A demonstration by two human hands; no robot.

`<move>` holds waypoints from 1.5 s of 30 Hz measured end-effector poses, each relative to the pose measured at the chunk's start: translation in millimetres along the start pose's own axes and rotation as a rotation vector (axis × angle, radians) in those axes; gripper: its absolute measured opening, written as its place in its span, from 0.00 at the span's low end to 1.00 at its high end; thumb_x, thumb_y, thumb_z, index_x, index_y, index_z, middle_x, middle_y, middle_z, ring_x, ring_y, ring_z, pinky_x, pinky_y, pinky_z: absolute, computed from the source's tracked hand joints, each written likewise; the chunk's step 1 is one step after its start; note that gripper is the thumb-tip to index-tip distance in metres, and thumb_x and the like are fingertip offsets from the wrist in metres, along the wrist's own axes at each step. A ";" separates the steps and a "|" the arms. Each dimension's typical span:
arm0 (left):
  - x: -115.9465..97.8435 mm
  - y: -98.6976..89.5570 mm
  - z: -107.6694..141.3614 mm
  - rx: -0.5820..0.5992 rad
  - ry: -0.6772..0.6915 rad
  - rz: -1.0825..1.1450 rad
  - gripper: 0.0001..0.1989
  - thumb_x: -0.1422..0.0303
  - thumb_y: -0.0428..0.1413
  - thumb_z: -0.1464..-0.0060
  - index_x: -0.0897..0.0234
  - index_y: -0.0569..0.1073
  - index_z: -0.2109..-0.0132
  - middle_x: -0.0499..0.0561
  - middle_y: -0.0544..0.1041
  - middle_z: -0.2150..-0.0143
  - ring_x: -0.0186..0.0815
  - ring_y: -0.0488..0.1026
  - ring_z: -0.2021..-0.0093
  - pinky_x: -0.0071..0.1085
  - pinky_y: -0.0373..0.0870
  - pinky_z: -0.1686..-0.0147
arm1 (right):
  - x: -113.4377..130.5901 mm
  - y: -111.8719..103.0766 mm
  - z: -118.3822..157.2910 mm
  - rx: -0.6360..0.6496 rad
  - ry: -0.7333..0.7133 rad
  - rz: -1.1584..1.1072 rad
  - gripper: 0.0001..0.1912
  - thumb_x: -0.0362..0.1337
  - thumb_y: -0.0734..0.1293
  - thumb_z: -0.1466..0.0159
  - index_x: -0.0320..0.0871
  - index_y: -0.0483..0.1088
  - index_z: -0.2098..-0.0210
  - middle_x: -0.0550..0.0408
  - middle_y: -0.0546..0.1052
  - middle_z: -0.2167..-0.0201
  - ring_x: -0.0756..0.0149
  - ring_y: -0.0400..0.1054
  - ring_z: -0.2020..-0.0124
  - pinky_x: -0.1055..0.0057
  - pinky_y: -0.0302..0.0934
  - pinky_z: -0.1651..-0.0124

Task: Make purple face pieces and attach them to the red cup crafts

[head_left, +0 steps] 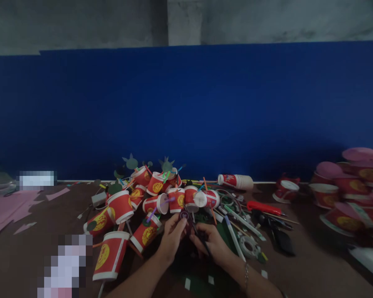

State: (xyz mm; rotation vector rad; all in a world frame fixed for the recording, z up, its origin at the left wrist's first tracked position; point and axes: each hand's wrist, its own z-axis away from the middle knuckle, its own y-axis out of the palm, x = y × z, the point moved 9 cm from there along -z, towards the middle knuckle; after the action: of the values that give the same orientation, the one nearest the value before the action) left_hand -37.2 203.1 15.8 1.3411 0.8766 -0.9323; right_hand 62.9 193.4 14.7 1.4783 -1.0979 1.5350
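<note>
My left hand (173,234) is closed, with thumb and fingertips pinching a small round purple piece (184,215) near the middle of the table. Just to its right, my right hand (209,240) is closed around a slim black stick-like tool (202,238). The tool slants up toward the purple piece; its exact kind is too dark to make out. Beyond my hands lies a heap of red-and-white paper cups (177,199) with coloured straws stuck in them. Another red paper cup (110,256) stands tilted left of my left forearm.
Right of my hands lie a tape roll (249,247), a white strip (234,238), a red-handled tool (265,207) and a black object (282,241). A stack of cups (236,181) rests by the blue wall (186,111). Pink paper (9,207) is at far left, more cups (348,186) far right.
</note>
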 end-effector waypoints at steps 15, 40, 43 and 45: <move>8.3 4.5 -2.3 0.092 -0.008 -0.020 0.18 0.56 0.61 0.58 0.66 0.66 0.75 0.41 0.62 0.80 0.24 0.57 0.79 0.20 0.52 0.80 | -5.5 -1.4 -2.4 0.001 -0.043 -0.018 0.15 0.44 0.70 0.48 0.40 0.64 0.74 0.65 0.64 0.85 0.77 0.58 0.86 0.80 0.55 0.83; 9.3 1.4 -1.9 0.031 -0.007 0.002 0.19 0.53 0.61 0.60 0.67 0.69 0.75 0.42 0.65 0.80 0.24 0.59 0.79 0.21 0.54 0.79 | -7.2 0.5 -2.4 0.000 0.012 -0.033 0.18 0.47 0.71 0.50 0.41 0.60 0.77 0.66 0.63 0.88 0.78 0.56 0.89 0.81 0.51 0.86; 8.2 1.5 -2.9 0.036 -0.007 -0.054 0.21 0.51 0.60 0.61 0.66 0.67 0.78 0.42 0.62 0.82 0.24 0.56 0.81 0.22 0.51 0.81 | -6.1 2.0 -2.0 0.020 -0.003 -0.051 0.17 0.46 0.71 0.49 0.41 0.62 0.75 0.65 0.64 0.84 0.78 0.57 0.86 0.81 0.55 0.84; 7.9 1.9 -3.6 0.047 -0.006 -0.081 0.21 0.51 0.60 0.61 0.66 0.66 0.78 0.42 0.61 0.83 0.24 0.54 0.81 0.22 0.50 0.80 | -6.1 2.9 -1.7 0.034 -0.011 -0.057 0.17 0.46 0.71 0.49 0.41 0.63 0.73 0.65 0.64 0.84 0.78 0.57 0.85 0.80 0.57 0.83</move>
State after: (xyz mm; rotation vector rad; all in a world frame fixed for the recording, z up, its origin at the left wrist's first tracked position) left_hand -32.3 206.3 9.2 1.3498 0.9149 -1.0251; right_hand 60.0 194.3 8.4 1.5300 -1.0324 1.5144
